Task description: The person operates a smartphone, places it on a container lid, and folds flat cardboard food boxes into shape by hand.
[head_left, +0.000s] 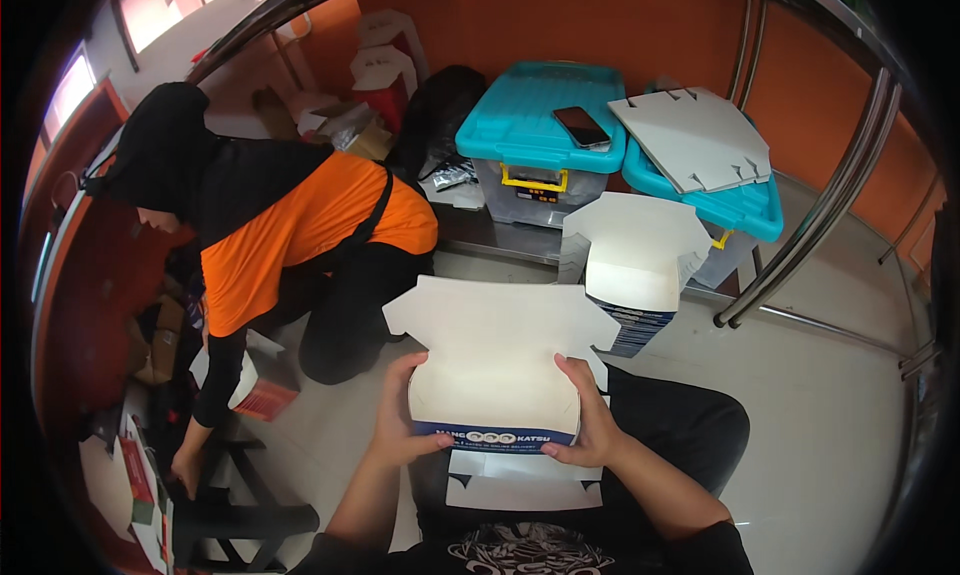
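A white-lined cardboard food box [495,370] with a dark blue printed front is held over my lap, its lid flap raised at the back and its inside bare. My left hand [402,415] grips its left side, thumb on the front panel. Opposite, my right hand [588,415] holds the right side the same way. Underneath, partly hidden, flat white cardboard [525,491] with cut notches lies on my lap. Just beyond the held box, to the right, stands a stack of nested open boxes [632,285] of the same kind.
Two clear bins with teal lids [540,100] stand behind, one bearing a phone [581,127], the other flat white cardboard blanks [695,140]. Metal rack legs [830,205] rise at right. At left a co-worker in orange [300,215] bends beside a black stool [250,520].
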`<state>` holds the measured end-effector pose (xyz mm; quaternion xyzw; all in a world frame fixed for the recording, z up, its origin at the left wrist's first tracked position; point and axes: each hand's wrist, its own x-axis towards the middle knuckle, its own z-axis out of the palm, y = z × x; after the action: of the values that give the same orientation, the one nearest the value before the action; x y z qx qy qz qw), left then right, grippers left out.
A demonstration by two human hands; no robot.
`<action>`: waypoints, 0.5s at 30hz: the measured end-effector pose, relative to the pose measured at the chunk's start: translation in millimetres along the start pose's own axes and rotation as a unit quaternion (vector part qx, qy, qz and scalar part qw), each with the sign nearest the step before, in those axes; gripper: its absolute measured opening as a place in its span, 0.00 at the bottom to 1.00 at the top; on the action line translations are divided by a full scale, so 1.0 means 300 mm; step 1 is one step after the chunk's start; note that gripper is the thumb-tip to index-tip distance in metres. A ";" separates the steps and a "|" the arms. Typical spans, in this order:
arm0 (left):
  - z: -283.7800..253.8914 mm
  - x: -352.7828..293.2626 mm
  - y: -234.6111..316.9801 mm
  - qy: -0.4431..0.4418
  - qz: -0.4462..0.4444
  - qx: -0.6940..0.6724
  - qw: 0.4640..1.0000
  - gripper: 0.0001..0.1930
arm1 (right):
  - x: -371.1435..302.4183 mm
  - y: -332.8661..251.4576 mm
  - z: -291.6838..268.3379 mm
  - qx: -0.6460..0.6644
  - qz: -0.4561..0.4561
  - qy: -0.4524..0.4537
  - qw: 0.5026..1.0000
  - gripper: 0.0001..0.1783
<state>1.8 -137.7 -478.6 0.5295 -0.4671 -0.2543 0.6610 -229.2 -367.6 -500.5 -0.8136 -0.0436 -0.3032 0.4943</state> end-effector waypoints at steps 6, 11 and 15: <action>0.004 0.092 -0.003 -0.050 0.078 -0.061 0.994 0.58 | -0.004 0.004 -0.038 -0.067 0.013 0.027 0.997 0.72; 0.013 0.034 -0.018 -0.049 0.023 -0.055 0.997 0.61 | -0.046 0.051 -0.046 0.012 0.008 0.072 0.997 0.74; 0.095 0.057 -0.028 -0.035 0.063 -0.054 0.996 0.67 | -0.109 0.089 -0.062 0.025 -0.008 0.135 0.991 0.76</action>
<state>-14.7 -167.9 -480.4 0.4532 -0.5076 -0.2554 0.6868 -254.2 -389.1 -532.7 -0.7521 0.0092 -0.4127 0.5137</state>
